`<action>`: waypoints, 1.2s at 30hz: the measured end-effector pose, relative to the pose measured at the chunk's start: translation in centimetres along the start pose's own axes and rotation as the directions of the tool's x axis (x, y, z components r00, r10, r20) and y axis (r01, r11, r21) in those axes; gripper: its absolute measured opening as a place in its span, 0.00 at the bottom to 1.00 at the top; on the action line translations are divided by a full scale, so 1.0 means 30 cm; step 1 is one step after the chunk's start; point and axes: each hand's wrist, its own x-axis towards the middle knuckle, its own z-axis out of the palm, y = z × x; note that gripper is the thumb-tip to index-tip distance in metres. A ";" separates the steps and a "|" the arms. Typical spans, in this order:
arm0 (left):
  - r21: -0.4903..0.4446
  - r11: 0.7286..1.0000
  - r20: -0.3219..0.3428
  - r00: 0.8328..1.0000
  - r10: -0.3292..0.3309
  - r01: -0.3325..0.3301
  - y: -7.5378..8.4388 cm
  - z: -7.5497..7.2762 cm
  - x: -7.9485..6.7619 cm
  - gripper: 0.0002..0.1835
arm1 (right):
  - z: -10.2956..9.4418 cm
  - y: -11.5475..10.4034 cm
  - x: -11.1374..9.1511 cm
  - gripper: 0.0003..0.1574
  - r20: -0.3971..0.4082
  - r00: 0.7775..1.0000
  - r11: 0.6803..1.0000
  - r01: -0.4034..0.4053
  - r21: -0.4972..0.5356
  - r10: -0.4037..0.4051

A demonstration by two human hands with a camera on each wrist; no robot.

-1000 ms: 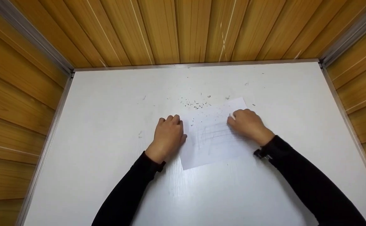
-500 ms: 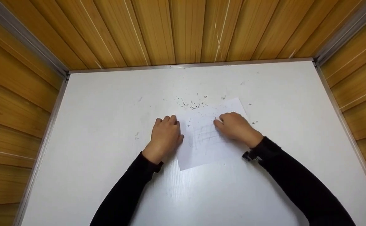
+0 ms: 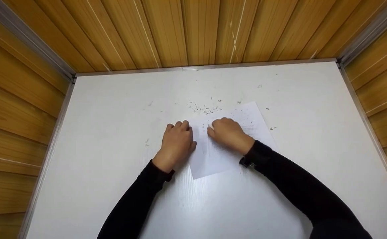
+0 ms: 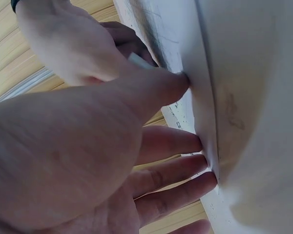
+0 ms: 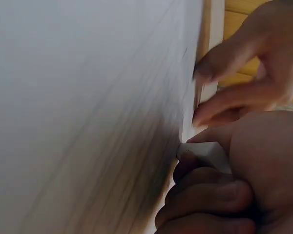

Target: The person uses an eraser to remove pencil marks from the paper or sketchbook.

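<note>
A white sheet of paper (image 3: 210, 164) with faint grey pencil lines (image 3: 248, 128) lies slightly turned on the white table. At its left edge, my left hand (image 3: 177, 142) presses the sheet down with the tips of thumb and fingers, which are spread in the left wrist view. My right hand (image 3: 228, 133) is over the left part of the sheet, gripping a small white eraser (image 5: 211, 154) between thumb and curled fingers. One end of the eraser meets the paper among the pencil strokes. From above, the hand hides most of the eraser.
Dark eraser crumbs (image 3: 206, 109) are scattered along the sheet's top edge and beyond it. A few more bits (image 3: 272, 128) lie to the right. Wood-patterned panels (image 3: 200, 33) wall in the table (image 3: 114, 109) at the back and both sides.
My right hand has slid leftward across the paper with the eraser, uncovering pencil lines on the right side. My left hand stays at the left edge.
</note>
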 end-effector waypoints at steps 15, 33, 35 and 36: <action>0.013 1.000 0.055 0.998 -0.011 0.010 0.009 -0.006 0.010 0.27 | -0.159 0.344 -0.138 0.30 -0.043 0.978 0.979 -0.202 0.002 0.202; 0.027 1.000 -0.005 1.000 -0.002 0.002 0.006 -0.007 0.006 0.25 | 0.014 -0.006 0.007 0.27 -0.091 0.996 1.000 0.025 0.006 -0.024; 0.020 1.000 0.014 1.000 -0.003 0.002 0.011 -0.006 0.004 0.26 | -0.007 0.059 -0.007 0.28 -0.081 0.997 0.999 -0.018 0.031 0.020; 0.014 1.000 0.024 1.000 -0.004 0.004 0.013 -0.005 0.004 0.26 | -0.021 0.096 -0.018 0.29 -0.073 0.996 0.998 -0.040 0.041 0.043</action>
